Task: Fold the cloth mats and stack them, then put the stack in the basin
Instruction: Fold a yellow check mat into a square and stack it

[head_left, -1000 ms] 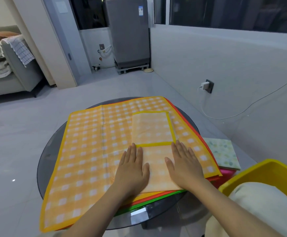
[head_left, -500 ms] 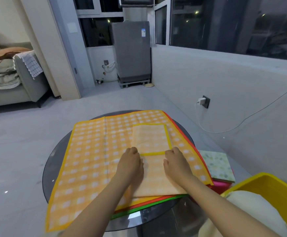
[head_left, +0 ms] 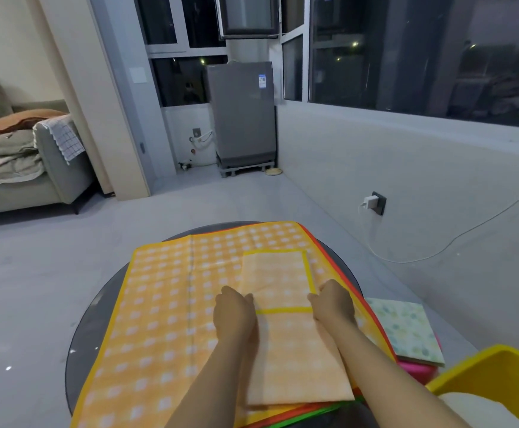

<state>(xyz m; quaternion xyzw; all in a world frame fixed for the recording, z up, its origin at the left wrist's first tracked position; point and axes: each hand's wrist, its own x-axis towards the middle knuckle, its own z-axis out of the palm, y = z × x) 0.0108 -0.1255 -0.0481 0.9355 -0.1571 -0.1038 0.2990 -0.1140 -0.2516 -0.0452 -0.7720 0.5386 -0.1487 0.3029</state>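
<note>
Round glass table (head_left: 97,319) carried the spread orange checked mat (head_left: 165,304); folded cloth mat (head_left: 286,332) lay on it — thin, limp, light. Left hand (head_left: 235,316) and right hand (head_left: 332,301) curled, gripping its side edges — the best hold

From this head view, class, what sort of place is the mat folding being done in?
Probably a home, near an enclosed balcony or laundry corner: a sofa piled with bedding, a washing machine under dark windows, and a round glass table.

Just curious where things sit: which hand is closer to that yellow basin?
The right hand. It grips the folded mat's right edge, on the side of the yellow basin; the left hand holds the mat's left edge, farther away.
</note>
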